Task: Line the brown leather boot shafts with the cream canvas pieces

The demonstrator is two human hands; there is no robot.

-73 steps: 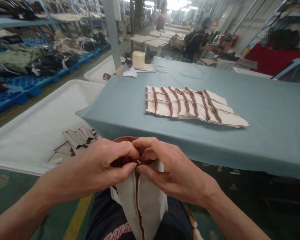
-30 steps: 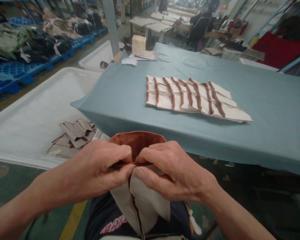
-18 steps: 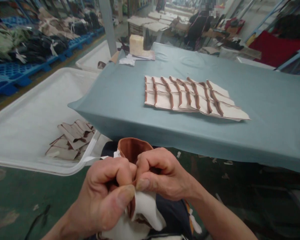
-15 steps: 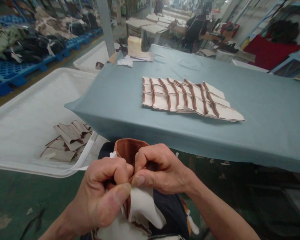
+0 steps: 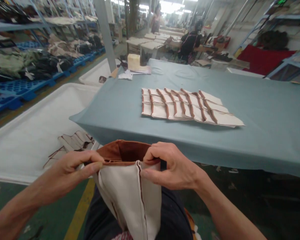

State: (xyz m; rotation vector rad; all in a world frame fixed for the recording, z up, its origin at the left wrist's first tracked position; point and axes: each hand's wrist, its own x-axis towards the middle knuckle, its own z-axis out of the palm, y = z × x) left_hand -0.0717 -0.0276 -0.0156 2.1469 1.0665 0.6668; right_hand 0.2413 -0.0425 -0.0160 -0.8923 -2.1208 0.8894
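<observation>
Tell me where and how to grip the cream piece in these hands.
Pinch the cream piece by its near top rim, probably best from left and right at once, as the left hand and right hand do. It opens upward, leaving that edge reachable, and the rest hangs below.

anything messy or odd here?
Mildly: pale scraps litter the floor below the blue table, and cloth pieces lie jumbled in the white bin, unlike the neat row above. No damage shows on the held cloth piece.
</observation>
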